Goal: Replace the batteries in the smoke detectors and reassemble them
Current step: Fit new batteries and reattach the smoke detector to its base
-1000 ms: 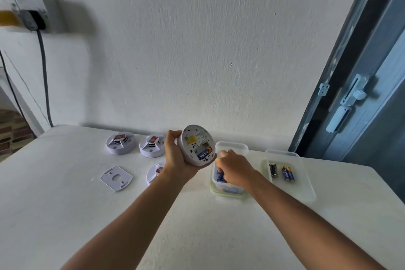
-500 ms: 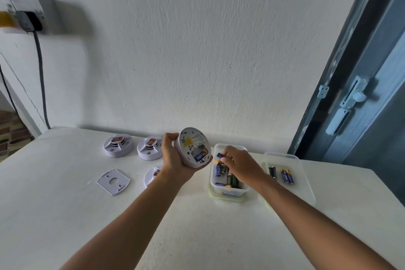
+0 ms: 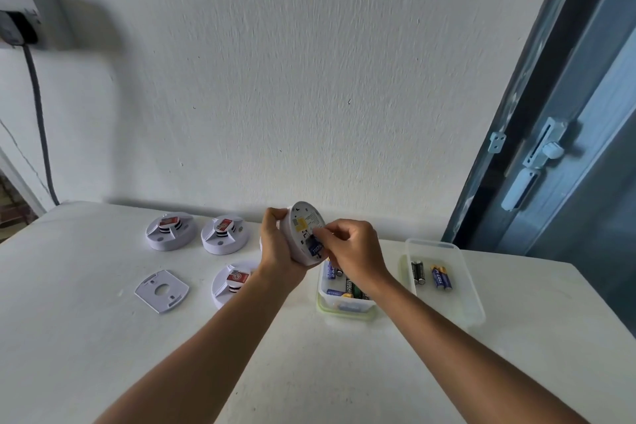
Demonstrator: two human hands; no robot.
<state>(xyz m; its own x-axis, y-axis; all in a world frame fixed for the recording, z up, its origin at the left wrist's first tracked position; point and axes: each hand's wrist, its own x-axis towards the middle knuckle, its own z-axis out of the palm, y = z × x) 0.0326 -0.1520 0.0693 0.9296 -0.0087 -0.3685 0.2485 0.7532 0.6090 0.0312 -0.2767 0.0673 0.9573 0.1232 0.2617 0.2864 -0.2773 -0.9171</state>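
Observation:
My left hand (image 3: 277, 248) grips a round white smoke detector (image 3: 303, 227), held on edge above the table with its open back toward me. A blue battery (image 3: 316, 247) sits in its compartment. My right hand (image 3: 349, 249) pinches at that compartment, fingertips on the battery. Just below stands a clear tub (image 3: 335, 303) with several loose batteries. Three more white detectors lie on the table: one at the far left (image 3: 170, 231), one beside it (image 3: 223, 234), one partly behind my left wrist (image 3: 230, 282).
A flat white mounting plate (image 3: 161, 291) lies at the left. A clear tray (image 3: 444, 282) with two batteries (image 3: 430, 274) sits at the right. A wall runs behind the white table (image 3: 86, 337); a blue door (image 3: 568, 148) stands at the right, a cable (image 3: 38, 113) on the left.
My right hand came up out of the battery tub to the detector's battery compartment. The left hand with the detector stayed roughly in place, with the detector turned slightly.

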